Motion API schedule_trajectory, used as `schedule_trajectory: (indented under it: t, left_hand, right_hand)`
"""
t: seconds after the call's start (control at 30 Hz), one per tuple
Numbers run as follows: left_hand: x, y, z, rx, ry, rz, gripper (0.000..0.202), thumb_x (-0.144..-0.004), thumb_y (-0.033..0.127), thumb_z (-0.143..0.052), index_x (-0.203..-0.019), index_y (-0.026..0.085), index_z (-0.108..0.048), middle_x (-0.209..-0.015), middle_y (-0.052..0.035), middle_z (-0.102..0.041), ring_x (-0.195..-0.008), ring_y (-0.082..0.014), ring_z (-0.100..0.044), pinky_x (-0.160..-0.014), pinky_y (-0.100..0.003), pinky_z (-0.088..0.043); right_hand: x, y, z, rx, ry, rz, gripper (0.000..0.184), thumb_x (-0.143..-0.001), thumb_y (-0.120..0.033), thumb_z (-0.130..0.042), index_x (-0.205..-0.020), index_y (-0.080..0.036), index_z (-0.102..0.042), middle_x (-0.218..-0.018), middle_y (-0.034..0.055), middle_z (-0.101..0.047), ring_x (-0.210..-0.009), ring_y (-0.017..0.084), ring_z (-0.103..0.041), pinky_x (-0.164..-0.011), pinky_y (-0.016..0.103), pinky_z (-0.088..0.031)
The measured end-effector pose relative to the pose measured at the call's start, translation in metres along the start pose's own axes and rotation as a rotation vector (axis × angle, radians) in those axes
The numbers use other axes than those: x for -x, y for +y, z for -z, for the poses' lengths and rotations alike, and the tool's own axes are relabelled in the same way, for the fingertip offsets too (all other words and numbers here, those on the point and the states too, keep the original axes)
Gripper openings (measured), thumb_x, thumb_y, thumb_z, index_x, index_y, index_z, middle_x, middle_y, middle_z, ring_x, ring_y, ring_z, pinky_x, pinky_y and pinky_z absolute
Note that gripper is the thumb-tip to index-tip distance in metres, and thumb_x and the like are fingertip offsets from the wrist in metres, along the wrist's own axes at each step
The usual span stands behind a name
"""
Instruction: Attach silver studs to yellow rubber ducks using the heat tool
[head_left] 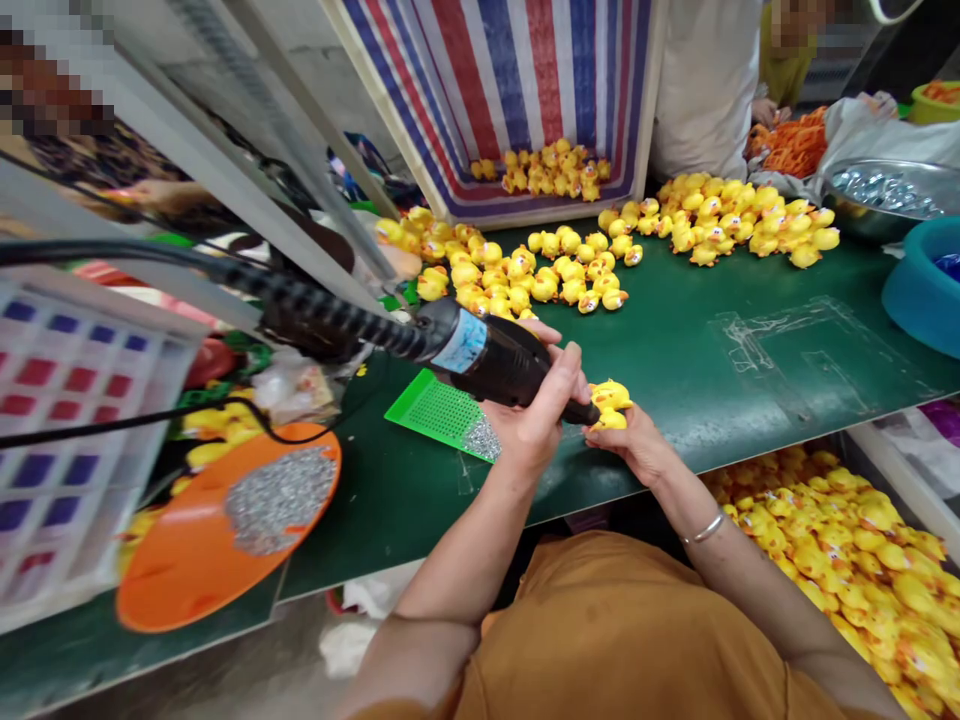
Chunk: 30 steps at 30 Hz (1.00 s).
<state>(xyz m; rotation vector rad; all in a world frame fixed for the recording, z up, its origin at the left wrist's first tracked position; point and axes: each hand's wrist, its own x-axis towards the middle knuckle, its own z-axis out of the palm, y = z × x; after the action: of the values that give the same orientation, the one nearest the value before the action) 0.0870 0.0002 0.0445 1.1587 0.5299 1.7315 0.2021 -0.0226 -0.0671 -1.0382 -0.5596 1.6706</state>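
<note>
corded black tool [516, 362] against yellow duck [612, 396]

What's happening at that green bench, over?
Left hand gripping black tool. Right hand holding yellow duck at tool's tip. Green tray close beside left hand.

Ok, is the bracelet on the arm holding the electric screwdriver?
No, the silver bracelet is on the right arm; the left hand grips the electric screwdriver.

No text readable; 1 blurred blue label [461, 342] on black tool [511, 366].
</note>
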Motion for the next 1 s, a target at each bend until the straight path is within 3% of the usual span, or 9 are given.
schedule_trajectory:
  t: [0.23, 0.53, 0.7, 0.9, 1.0]
  left_hand:
    - [0.006, -0.005, -0.005, -0.14, 0.014, 0.02, 0.028, -0.078, 0.036, -0.078, -0.089, 0.019, -0.059, -0.054, 0.0072, -0.056, -0.041, -0.0089, -0.056, -0.044, -0.024, -0.049]
    - [0.009, -0.011, -0.008, -0.171, 0.137, 0.022, 0.037, -0.071, 0.043, -0.082, -0.079, 0.019, -0.055, -0.046, 0.0116, -0.047, -0.035, -0.007, -0.05, -0.04, -0.021, -0.046]
    - [0.015, -0.01, -0.003, -0.16, 0.102, 0.022, 0.035, -0.073, 0.042, -0.081, -0.082, 0.019, -0.056, -0.051, 0.01, -0.053, -0.035, -0.0062, -0.05, -0.04, -0.021, -0.046]
    - [0.018, -0.008, 0.006, -0.142, -0.029, 0.117, 0.037, -0.074, 0.047, -0.079, -0.083, 0.02, -0.054, -0.052, 0.0098, -0.051, -0.035, -0.0066, -0.05, -0.04, -0.021, -0.045]
    - [0.016, -0.01, 0.006, -0.148, 0.007, 0.092, 0.035, -0.075, 0.042, -0.08, -0.086, 0.021, -0.055, -0.052, 0.0102, -0.052, -0.036, -0.0067, -0.05, -0.041, -0.021, -0.045]
  right_hand:
    - [-0.001, 0.0, -0.007, 0.066, 0.017, 0.107, 0.066, -0.041, -0.016, -0.09, -0.102, -0.022, -0.065, -0.084, -0.0037, -0.071, -0.077, 0.015, -0.063, -0.08, 0.031, -0.051]
    - [0.009, -0.004, -0.021, -0.019, 0.096, 0.1, 0.067, -0.035, -0.008, -0.084, -0.096, -0.024, -0.063, -0.089, -0.0048, -0.069, -0.08, 0.016, -0.059, -0.078, 0.03, -0.048]
    - [0.012, -0.004, -0.028, -0.054, 0.061, 0.1, 0.063, -0.036, -0.009, -0.083, -0.094, -0.023, -0.063, -0.083, -0.005, -0.065, -0.075, 0.015, -0.056, -0.073, 0.029, -0.048]
    - [0.012, -0.002, -0.03, 0.004, 0.045, 0.091, 0.06, -0.038, -0.01, -0.082, -0.094, -0.024, -0.065, -0.075, -0.0071, -0.06, -0.07, 0.013, -0.053, -0.069, 0.028, -0.048]
    - [0.008, -0.002, -0.029, -0.01, 0.06, 0.064, 0.062, -0.037, -0.008, -0.08, -0.095, -0.023, -0.064, -0.079, -0.0059, -0.062, -0.074, 0.015, -0.055, -0.069, 0.028, -0.049]
